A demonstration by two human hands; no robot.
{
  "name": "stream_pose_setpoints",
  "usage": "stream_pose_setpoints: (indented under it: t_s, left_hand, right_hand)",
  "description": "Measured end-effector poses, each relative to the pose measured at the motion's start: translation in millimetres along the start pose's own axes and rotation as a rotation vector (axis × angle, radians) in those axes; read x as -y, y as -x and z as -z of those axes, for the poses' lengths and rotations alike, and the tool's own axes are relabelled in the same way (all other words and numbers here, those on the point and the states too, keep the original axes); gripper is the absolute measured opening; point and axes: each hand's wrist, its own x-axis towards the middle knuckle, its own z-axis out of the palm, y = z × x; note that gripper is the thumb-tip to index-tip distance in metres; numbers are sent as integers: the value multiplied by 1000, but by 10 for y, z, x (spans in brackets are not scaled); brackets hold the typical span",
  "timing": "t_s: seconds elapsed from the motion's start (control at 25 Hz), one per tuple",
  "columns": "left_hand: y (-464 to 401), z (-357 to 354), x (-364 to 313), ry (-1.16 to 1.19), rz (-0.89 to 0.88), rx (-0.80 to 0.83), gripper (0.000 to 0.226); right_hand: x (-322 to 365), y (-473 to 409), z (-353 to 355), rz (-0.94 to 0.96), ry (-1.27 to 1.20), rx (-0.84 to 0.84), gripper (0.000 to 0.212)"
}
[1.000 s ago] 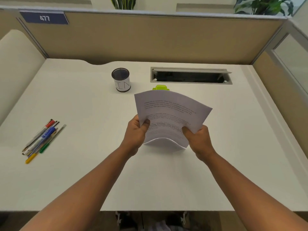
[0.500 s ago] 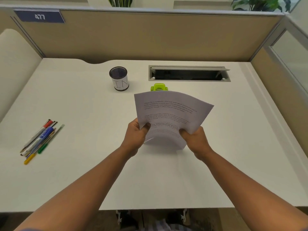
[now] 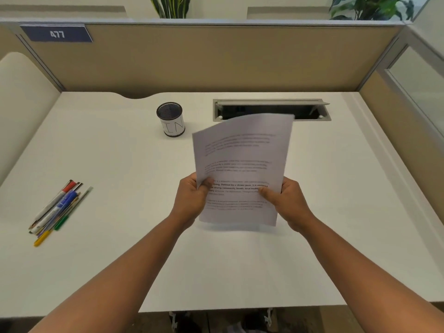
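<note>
White desk, work surface; printed sheets, held upright over its middle, lower edge best tapped squarely down to align; left hand, right hand, each pinching one side edge, thumbs in front, loose grip advised.

It was an office cubicle, shown by the tan fabric partition walls enclosing a white laminate desk, the blue number plate reading 477, the grey metal cable hatch, a black mesh pen cup and loose coloured pens.
</note>
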Motion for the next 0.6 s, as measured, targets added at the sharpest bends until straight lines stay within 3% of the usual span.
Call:
stream_pose_setpoints:
  t_s: [0.16,0.36,0.44,0.6]
  left_hand:
    - [-84,67,-42,282,103,-133,17]
    - [-134,-30,-100,660,198,-86,30]
    - [-126,-125,-85,719,238,-88,35]
    - [-59,-252,-3,746,312,-111,37]
  right_hand:
    - [121,-31,116,-11,-206,-7,11]
    - [48,56,-173,-140,-673,52,35]
    - [32,80,-339,-135,-714,62,40]
    - [10,47,-472,-130,-635,-82,34]
